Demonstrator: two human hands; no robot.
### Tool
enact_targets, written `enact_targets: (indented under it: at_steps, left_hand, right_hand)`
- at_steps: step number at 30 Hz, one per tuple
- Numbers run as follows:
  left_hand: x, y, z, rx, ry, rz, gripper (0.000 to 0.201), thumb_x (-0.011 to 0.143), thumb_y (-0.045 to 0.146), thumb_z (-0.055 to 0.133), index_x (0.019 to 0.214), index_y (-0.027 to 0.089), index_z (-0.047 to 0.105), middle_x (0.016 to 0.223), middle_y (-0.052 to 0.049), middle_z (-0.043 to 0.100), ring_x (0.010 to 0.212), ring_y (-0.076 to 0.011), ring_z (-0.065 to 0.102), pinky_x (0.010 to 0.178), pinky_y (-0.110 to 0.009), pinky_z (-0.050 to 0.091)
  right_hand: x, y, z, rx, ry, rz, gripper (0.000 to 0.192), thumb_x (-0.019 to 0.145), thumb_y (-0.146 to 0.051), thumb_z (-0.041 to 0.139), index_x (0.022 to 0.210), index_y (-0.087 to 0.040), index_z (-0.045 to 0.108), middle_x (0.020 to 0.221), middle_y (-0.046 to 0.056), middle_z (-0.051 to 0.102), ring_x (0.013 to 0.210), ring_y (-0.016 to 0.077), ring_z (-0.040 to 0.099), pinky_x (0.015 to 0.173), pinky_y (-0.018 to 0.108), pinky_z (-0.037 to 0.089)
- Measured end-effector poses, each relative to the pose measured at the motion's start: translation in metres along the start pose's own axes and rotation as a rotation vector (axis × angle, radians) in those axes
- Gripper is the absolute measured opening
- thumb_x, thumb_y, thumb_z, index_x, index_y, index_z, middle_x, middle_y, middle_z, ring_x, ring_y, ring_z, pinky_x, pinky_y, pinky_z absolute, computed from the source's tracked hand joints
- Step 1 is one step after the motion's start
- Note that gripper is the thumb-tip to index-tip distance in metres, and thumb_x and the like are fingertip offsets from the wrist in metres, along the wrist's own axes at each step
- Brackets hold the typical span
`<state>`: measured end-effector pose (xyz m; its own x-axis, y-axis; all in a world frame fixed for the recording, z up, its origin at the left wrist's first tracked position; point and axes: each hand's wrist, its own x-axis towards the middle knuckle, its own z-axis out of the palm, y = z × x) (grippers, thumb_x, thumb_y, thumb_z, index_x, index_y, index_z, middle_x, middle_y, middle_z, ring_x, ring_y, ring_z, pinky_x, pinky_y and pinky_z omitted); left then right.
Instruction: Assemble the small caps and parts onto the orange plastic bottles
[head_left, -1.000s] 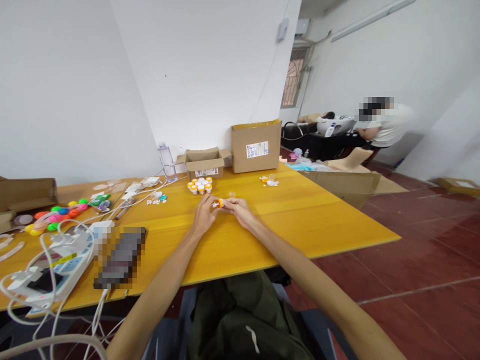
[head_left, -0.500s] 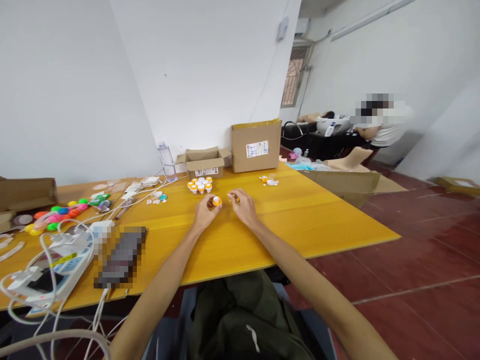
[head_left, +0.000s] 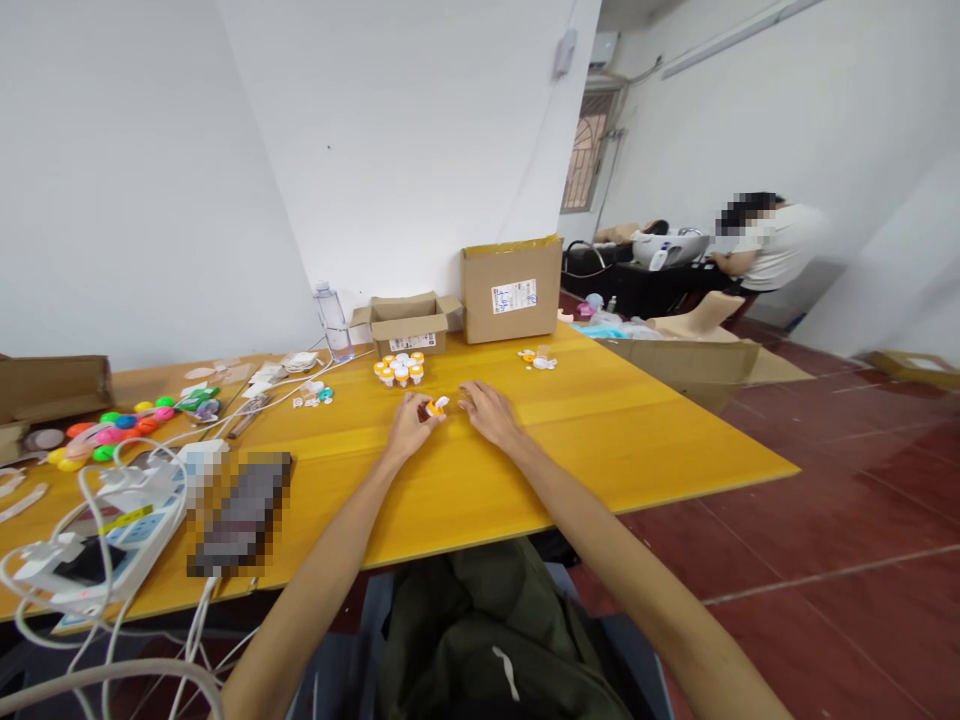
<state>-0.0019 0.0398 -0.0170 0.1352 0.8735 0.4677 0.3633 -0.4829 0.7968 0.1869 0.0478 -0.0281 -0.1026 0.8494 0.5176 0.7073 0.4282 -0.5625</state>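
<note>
My left hand (head_left: 411,428) is closed on a small orange-and-white plastic piece (head_left: 436,406). Its white end points up and to the right, towards my other hand. A short gap to the right, my right hand (head_left: 486,412) hovers over the table with fingers loosely bent and apart, and I see nothing in it. Just beyond my left hand, a cluster of similar white-topped orange pieces (head_left: 400,369) stands together. Further right lie several loose small orange and white parts (head_left: 538,358).
An open carton (head_left: 409,330) and a taller closed box (head_left: 512,295) stand by the wall, beside a clear bottle (head_left: 332,322). To the left are a dark phone-like object (head_left: 241,515), a power strip (head_left: 142,550) with cables and colourful balls (head_left: 120,432). A person (head_left: 772,245) sits at far right.
The piece in my left hand has tipped, so its white end now leans towards the right. My right hand's fingers have opened out from a pinch.
</note>
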Motion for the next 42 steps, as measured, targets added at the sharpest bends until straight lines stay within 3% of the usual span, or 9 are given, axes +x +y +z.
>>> enact_targets:
  at_steps: [5,10,20,29,36,42]
  left_hand:
    - [-0.001,0.001,0.0,0.011,-0.032,-0.073,0.018,0.063,0.021,0.077,0.078,0.019,0.065,0.074,0.002,0.063,0.065,-0.0137,0.058,0.068,-0.028,0.049]
    - [-0.002,0.004,0.0,-0.015,-0.048,-0.128,0.019,0.063,0.021,0.076,0.079,0.019,0.065,0.07,0.003,0.067,0.067,-0.0157,0.061,0.069,-0.028,0.049]
    - [-0.006,0.009,0.002,-0.037,-0.083,-0.105,0.021,0.064,0.023,0.077,0.081,0.019,0.065,0.071,0.003,0.067,0.068,-0.0155,0.062,0.07,-0.029,0.05]
    - [-0.002,0.007,-0.001,-0.25,-0.156,-0.15,0.032,0.066,0.035,0.081,0.091,0.018,0.071,0.086,-0.003,0.074,0.08,-0.0184,0.068,0.077,-0.032,0.055]
    - [-0.002,0.01,-0.005,-0.386,-0.139,-0.219,0.043,0.062,0.038,0.086,0.096,0.017,0.072,0.1,-0.008,0.077,0.094,-0.0228,0.071,0.088,-0.039,0.056]
    - [-0.003,0.014,-0.009,-0.381,-0.117,-0.215,0.043,0.065,0.04,0.084,0.101,0.019,0.073,0.096,-0.008,0.077,0.091,-0.023,0.072,0.087,-0.039,0.057]
  right_hand:
    - [0.003,-0.004,-0.001,0.387,0.064,0.105,0.017,0.08,-0.022,0.066,0.097,-0.026,0.065,0.101,0.004,0.073,0.085,0.0201,0.069,0.082,0.036,0.054]
    - [0.001,-0.018,-0.006,0.637,0.071,0.103,0.019,0.078,-0.032,0.068,0.095,-0.025,0.063,0.095,0.004,0.073,0.087,0.0196,0.069,0.082,0.035,0.054]
    - [-0.005,-0.026,-0.001,0.707,-0.085,0.093,0.023,0.07,-0.034,0.074,0.086,-0.023,0.063,0.084,0.0,0.071,0.078,0.0186,0.069,0.074,0.032,0.055]
    - [-0.004,-0.03,-0.01,0.77,-0.075,0.105,0.027,0.068,-0.042,0.075,0.086,-0.023,0.067,0.086,0.0,0.072,0.078,0.0186,0.069,0.074,0.031,0.054]
    - [-0.004,-0.029,-0.008,0.823,-0.099,0.117,0.027,0.066,-0.039,0.078,0.086,-0.024,0.069,0.091,0.002,0.073,0.083,0.0199,0.07,0.079,0.033,0.056]
    - [-0.002,-0.024,-0.003,0.883,-0.13,0.124,0.031,0.062,-0.034,0.081,0.089,-0.025,0.07,0.095,0.002,0.074,0.087,0.0207,0.071,0.083,0.035,0.057]
